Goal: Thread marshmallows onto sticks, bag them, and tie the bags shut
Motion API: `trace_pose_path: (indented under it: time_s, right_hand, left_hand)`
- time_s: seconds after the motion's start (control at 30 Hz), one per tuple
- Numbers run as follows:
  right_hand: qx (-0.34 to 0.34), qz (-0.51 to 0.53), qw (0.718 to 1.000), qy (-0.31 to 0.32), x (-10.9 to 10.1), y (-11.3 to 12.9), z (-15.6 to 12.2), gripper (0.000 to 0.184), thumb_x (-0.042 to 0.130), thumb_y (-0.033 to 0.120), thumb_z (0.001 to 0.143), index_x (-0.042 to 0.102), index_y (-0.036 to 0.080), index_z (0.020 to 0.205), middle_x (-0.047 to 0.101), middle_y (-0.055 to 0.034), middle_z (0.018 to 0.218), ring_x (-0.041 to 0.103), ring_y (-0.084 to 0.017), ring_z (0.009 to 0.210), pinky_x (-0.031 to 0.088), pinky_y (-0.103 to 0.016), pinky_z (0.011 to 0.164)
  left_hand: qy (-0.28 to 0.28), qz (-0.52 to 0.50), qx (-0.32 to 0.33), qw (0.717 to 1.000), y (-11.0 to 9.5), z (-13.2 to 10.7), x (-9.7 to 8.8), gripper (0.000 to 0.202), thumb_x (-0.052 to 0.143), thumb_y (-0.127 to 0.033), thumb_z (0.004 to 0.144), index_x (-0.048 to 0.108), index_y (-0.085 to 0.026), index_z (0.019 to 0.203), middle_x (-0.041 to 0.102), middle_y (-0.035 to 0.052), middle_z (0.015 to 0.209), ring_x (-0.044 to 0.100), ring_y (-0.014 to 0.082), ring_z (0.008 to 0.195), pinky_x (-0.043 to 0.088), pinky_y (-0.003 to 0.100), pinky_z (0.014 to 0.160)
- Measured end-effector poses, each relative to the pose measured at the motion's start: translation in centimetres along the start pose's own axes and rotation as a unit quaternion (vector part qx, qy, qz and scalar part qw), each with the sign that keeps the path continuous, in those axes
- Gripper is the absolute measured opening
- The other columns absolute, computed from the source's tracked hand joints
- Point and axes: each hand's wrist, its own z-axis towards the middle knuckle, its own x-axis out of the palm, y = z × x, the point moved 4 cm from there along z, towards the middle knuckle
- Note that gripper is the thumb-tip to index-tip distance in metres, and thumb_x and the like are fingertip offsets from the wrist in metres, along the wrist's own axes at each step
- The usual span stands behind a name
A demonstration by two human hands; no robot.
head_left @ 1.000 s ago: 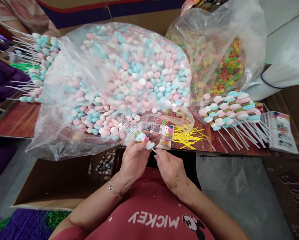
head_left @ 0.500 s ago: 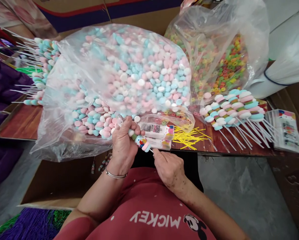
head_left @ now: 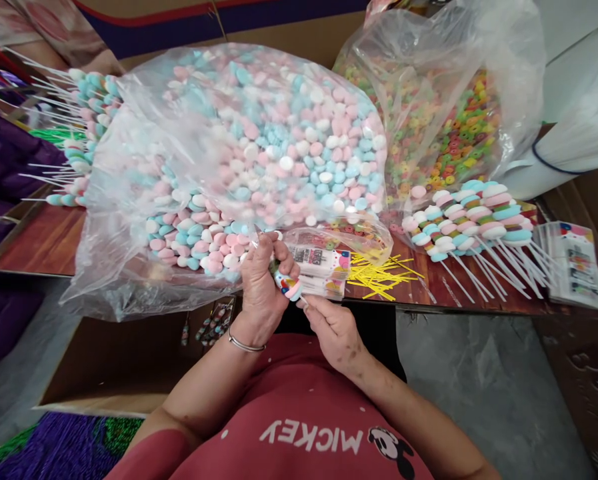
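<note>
My left hand [head_left: 261,287] is closed round a candy skewer [head_left: 287,285] in a clear printed sleeve, held just in front of the table edge. My right hand [head_left: 331,327] pinches the white stick end of that skewer right below it. A large clear bag of pink, blue and white candies [head_left: 259,147] lies just beyond my hands. A pile of yellow twist ties [head_left: 379,270] and a stack of printed sleeves [head_left: 323,263] lie on the wooden table [head_left: 39,240] to the right of my left hand.
A second bag holds coloured ring candies [head_left: 443,127]. Finished skewers lie at the right [head_left: 473,217] and at the far left [head_left: 79,133]. More printed sleeves [head_left: 573,263] sit at the right edge. A cardboard box [head_left: 129,360] with packed skewers stands below the table.
My left hand has turned and wrapped over the sleeved skewer, drawing the sleeve down over the candies. My right hand has stayed on the stick and moved slightly nearer.
</note>
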Motion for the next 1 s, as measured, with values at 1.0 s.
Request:
trace_pose_path:
  time_s: [1.0]
  right_hand:
    - [0.152,0.237,0.959,0.027,-1.9,-1.7,-0.4,0.029,0.052,0.044,0.086,0.059,0.016,0.083,0.03,0.0095,0.051,0.023,-0.005,0.044,0.018,-0.022,0.043]
  left_hand:
    - [-0.008,0.039,-0.021,0.999,-0.5,2.6,1.4,0.031,0.061,-0.045,0.086,0.064,-0.015,0.08,0.069,0.0031,0.064,0.071,0.0195,0.062,0.059,0.036,0.071]
